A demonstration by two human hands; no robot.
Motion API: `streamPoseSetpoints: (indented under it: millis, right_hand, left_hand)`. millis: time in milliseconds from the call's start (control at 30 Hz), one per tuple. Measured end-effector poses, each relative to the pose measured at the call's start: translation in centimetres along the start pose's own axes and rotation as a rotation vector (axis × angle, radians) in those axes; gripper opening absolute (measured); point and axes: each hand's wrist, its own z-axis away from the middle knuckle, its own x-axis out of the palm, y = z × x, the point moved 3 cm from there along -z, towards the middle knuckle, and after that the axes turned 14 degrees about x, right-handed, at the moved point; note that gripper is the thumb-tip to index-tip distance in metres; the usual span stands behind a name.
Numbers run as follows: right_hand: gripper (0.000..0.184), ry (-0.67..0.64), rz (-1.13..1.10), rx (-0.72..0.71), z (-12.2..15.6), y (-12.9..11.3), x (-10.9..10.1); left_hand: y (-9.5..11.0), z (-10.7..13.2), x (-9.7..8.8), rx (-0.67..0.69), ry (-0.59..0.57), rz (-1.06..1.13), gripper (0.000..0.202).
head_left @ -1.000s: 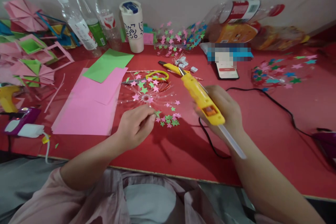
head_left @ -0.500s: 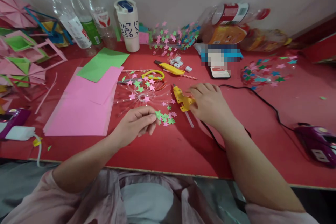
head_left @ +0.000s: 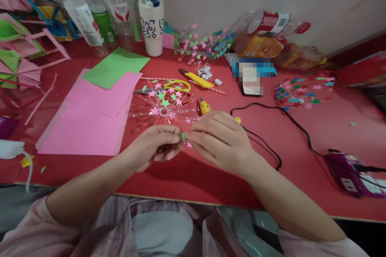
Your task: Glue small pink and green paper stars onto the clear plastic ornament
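My left hand and my right hand meet fingertip to fingertip over the red table, both pinching a small green paper star. Just beyond them lies a clear plastic sunburst piece with pink and green stars stuck on it. The yellow glue gun lies on the table behind my right hand, mostly hidden by it. Its black cord runs off to the right.
Pink paper and green paper lie at left. Yellow scissors, a yellow box cutter, a phone, bottles, a white cup and star-covered pieces stand farther back. A purple power strip sits at right.
My right hand put the glue gun down on the table and came left to meet my left hand at the green star. The view shifted slightly.
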Motion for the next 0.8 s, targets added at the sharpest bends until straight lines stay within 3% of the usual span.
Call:
streamPoseSetpoints:
  millis: [67, 133, 267, 333, 400, 567, 667, 800]
  right_hand:
    - [0.009, -0.019, -0.046, 0.037, -0.4, 0.4, -0.2]
    - [0.009, -0.024, -0.111, 0.141, -1.0, 1.3, -0.5]
    - [0.008, -0.047, -0.233, 0.405, -1.8, 3.8, -0.3]
    - [0.008, -0.124, -0.304, 0.463, -1.7, 4.7, 0.3]
    - [0.008, -0.195, -0.392, 0.525, -1.4, 5.1, 1.0]
    - [0.007, -0.289, -0.545, 0.635, -0.8, 4.5, 1.7]
    - [0.007, -0.326, -0.552, 0.6, -0.8, 3.8, 1.8]
    - [0.007, -0.274, -0.558, 0.609, -0.7, 3.7, 1.9]
  left_hand:
    - [0.1, 0.1, -0.1, 0.055, 0.001, -0.102, 0.016]
    - [0.5, 0.2, -0.3, 0.21, 0.034, -0.355, 0.012]
    - [1.7, 1.0, -0.1, 0.815, 0.2, -1.217, 0.012]
    - [1.8, 1.3, 0.0, 0.995, 0.29, -1.554, 0.014]
    - [1.6, 1.2, -0.1, 1.053, 0.352, -1.723, 0.017]
    - [1.3, 0.6, -0.6, 1.088, 0.42, -1.805, 0.024]
    - [1.1, 0.2, -1.0, 1.047, 0.411, -1.787, 0.028]
    - [0.8, -0.1, -1.1, 1.015, 0.367, -1.726, 0.027]
